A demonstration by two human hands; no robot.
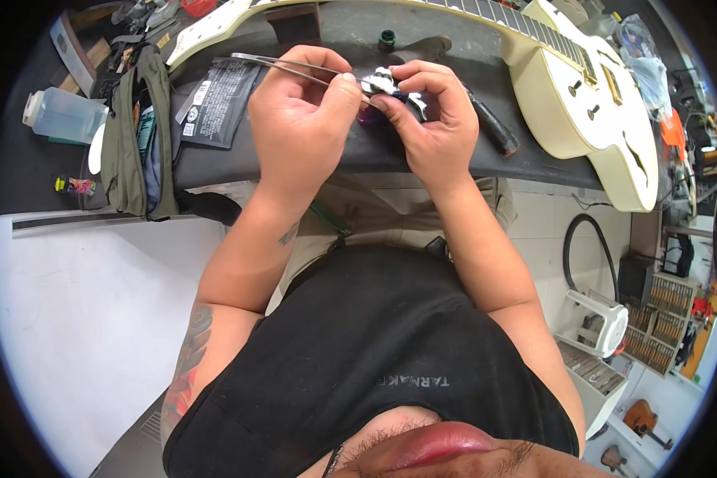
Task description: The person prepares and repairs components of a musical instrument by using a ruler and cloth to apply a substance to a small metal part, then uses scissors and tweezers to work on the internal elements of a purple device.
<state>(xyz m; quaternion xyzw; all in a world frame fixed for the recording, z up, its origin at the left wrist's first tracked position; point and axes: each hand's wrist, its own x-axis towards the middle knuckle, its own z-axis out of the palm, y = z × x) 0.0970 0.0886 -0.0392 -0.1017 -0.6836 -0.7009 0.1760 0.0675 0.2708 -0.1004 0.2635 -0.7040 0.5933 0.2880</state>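
Note:
My left hand (301, 119) is closed round a pair of metal tweezers (256, 58), whose rear end sticks out to the left. The tips point right, toward a small white fluffy wad (381, 82), possibly cotton, pinched in my right hand (440, 119). Both hands are close together above the near edge of the dark bench mat (239, 163). Under the fingers a bit of something purple shows, mostly hidden. Just beyond the hands stands a small dark green cap or jar (386, 40). Right of my right hand lies a black tube-shaped thing (498, 127).
A cream electric guitar (542, 88) lies across the back and right of the bench. To the left are a dark printed pouch (223, 103), an open olive bag (123, 143) and a bottle of bluish liquid (64, 115). A white stool (601, 323) stands at lower right.

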